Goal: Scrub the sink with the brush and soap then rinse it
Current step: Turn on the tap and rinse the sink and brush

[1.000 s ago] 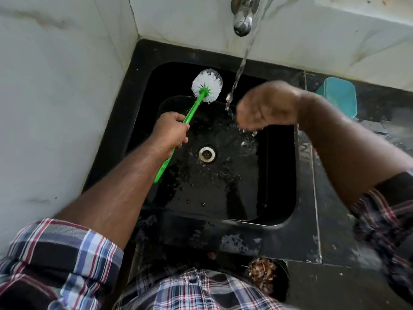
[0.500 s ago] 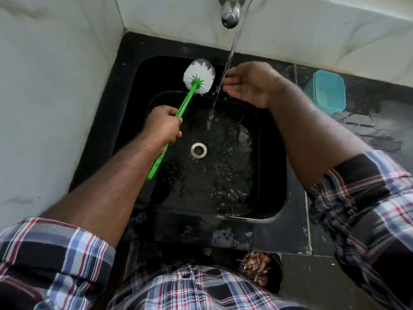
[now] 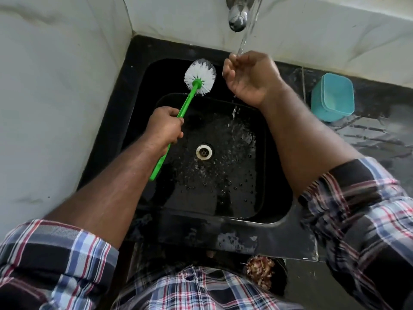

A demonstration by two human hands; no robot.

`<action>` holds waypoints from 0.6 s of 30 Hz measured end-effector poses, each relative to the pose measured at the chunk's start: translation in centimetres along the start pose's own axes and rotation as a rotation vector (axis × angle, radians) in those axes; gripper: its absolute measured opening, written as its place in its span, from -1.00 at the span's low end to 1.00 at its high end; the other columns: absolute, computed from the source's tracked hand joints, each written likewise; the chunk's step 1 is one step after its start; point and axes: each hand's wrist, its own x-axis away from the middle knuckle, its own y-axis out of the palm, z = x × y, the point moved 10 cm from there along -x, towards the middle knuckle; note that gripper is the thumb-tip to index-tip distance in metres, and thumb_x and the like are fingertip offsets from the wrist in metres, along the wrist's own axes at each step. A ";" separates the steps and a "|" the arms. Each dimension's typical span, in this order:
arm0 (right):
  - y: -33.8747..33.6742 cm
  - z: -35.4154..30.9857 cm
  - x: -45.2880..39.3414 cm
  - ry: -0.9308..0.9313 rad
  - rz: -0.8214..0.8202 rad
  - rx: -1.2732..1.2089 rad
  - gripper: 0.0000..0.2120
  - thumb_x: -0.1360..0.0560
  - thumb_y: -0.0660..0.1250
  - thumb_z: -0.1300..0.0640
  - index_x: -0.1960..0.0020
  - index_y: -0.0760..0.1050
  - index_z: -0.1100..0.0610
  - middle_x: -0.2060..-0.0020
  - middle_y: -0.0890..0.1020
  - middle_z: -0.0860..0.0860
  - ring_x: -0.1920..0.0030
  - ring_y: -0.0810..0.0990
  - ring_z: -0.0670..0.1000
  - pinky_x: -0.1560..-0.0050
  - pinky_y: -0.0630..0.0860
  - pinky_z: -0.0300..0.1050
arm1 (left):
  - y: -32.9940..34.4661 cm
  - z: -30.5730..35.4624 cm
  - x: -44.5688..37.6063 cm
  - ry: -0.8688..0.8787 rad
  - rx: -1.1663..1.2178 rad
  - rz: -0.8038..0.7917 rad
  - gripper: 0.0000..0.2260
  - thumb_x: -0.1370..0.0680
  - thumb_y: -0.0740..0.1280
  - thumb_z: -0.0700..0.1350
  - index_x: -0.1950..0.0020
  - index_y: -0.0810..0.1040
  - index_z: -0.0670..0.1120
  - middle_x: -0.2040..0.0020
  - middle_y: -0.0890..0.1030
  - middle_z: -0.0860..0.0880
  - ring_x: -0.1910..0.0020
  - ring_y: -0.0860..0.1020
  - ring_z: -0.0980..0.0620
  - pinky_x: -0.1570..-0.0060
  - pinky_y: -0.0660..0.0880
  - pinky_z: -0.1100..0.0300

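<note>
We are gripping the brush (image 3: 200, 77) by its handle in the left hand (image 3: 165, 128), head at the sink (image 3: 138, 90) back wall; the right hand (image 3: 250, 78), loosely cupped and holding nothing, is catching the water stream (image 3: 244, 39). Deflected water risks splashing the counter.

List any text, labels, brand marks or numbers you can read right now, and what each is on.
None can be read in the head view.
Brush: plain green handle, no marking visible.
Teal container: no label showing.
Tap: bare metal, no legible mark.
Sink: plain black, no print visible.
</note>
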 end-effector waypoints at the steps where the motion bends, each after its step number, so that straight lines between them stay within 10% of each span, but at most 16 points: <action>1: 0.1 0.3 0.9 0.011 -0.017 0.198 -0.84 -0.48 0.16 0.24 0.18 0.51 0.21 0.27 0.58 0.11 0.29 0.56 0.05 0.32 0.48 -0.21 | -0.1 0.0 -0.1 -0.001 0.002 -0.001 -0.72 -0.58 0.30 -0.21 -0.29 0.51 -0.11 0.11 0.58 -0.06 0.41 0.52 0.07 0.51 0.37 0.22; 7: -6.1 7.8 9.1 0.643 -0.270 1.404 -0.75 -0.62 0.18 0.22 -0.17 0.59 0.24 -0.04 0.69 0.20 -0.03 0.68 0.17 -0.11 0.58 0.12 | -0.9 -0.3 -0.6 -0.010 0.011 -0.001 -0.68 -0.58 0.30 -0.20 -0.34 0.49 -0.10 0.04 0.60 -0.07 0.40 0.53 0.09 0.56 0.39 0.27; 12: -9.5 1.6 4.9 0.202 0.230 1.112 -0.78 -0.57 0.19 0.29 -0.10 0.58 0.19 0.09 0.68 0.18 0.16 0.68 0.11 0.08 0.63 -0.04 | -1.4 0.1 -0.9 0.000 0.014 0.013 -0.68 -0.58 0.30 -0.20 -0.34 0.49 -0.10 0.05 0.59 -0.06 0.40 0.53 0.09 0.56 0.39 0.27; 18: -7.2 -1.3 0.4 -0.089 0.363 0.598 -0.86 -0.56 0.26 0.17 -0.05 0.56 0.17 0.03 0.65 0.13 0.06 0.67 0.09 0.09 0.62 -0.11 | -1.6 0.5 -0.7 0.007 0.019 0.021 -0.69 -0.58 0.29 -0.21 -0.34 0.49 -0.12 0.08 0.59 -0.07 0.40 0.51 0.09 0.53 0.38 0.24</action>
